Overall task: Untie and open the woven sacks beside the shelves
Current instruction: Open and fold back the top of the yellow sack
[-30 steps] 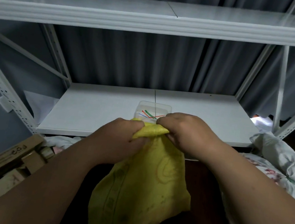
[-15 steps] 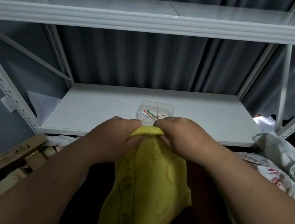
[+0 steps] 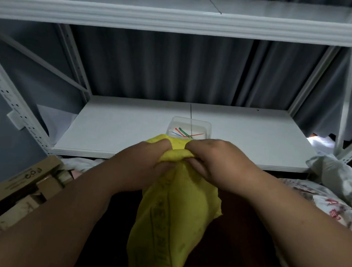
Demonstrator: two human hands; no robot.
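White metal shelving unit [image 3: 248, 133]: two flat boards, perforated uprights, grey pleated curtain [image 3: 167, 65] behind. Yellow woven sack [image 3: 173, 221] hangs in front of the lower board's front edge, near its middle; faint printed lettering down its face, neck bunched at top. Left hand [image 3: 142, 169] grips the gathered neck from the left, fingers curled round the fabric. Right hand [image 3: 218, 160] pinches the same bunched neck from the right, just beside the left. White printed sacks [image 3: 340, 198] heaped off the board's right end. Brown cardboard boxes [image 3: 19, 189] below the left end. Clear plastic tray [image 3: 190, 127] at the front edge, holding thin coloured ties [image 3: 185, 132].
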